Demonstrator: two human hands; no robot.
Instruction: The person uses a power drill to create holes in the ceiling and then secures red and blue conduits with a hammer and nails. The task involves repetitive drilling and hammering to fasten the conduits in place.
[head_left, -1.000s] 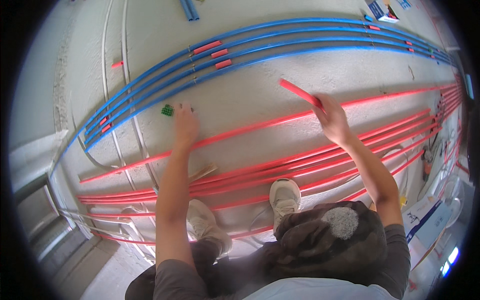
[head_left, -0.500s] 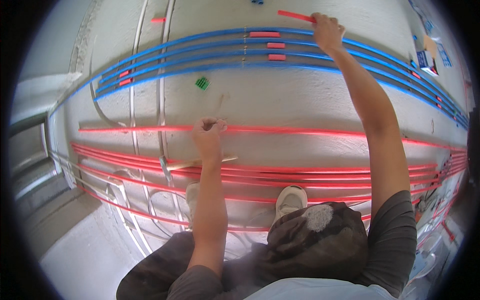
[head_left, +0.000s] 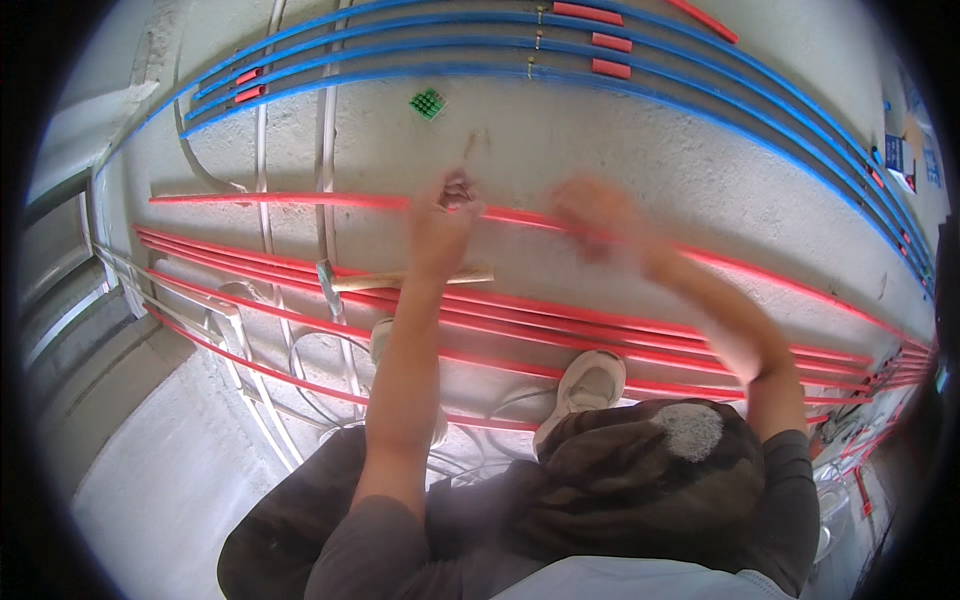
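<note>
My left hand (head_left: 445, 220) is closed over the single red pipe (head_left: 330, 200), with small greyish things in its curled fingers that I cannot make out. My right hand (head_left: 597, 215) is a blur near the same pipe, so its fingers do not show clearly. Nearer to me, a hammer (head_left: 410, 280) with a wooden handle lies across a bundle of red pipes (head_left: 560, 325), partly behind my left forearm. A small green knobbed piece (head_left: 427, 104) lies on the floor beyond my left hand. A short red pipe piece (head_left: 705, 20) rests past the blue pipes (head_left: 430, 45).
Short red sleeves (head_left: 611, 69) sit on and beside the blue pipes. Two pale conduits (head_left: 328, 130) cross beneath the pipes at left. My shoe (head_left: 592, 380) stands close to the near red pipes. A small box (head_left: 900, 155) lies at far right.
My right hand has let go of the short red pipe piece beyond the blue pipes and come back toward me. My left hand stays by the single red pipe; the view has shifted.
</note>
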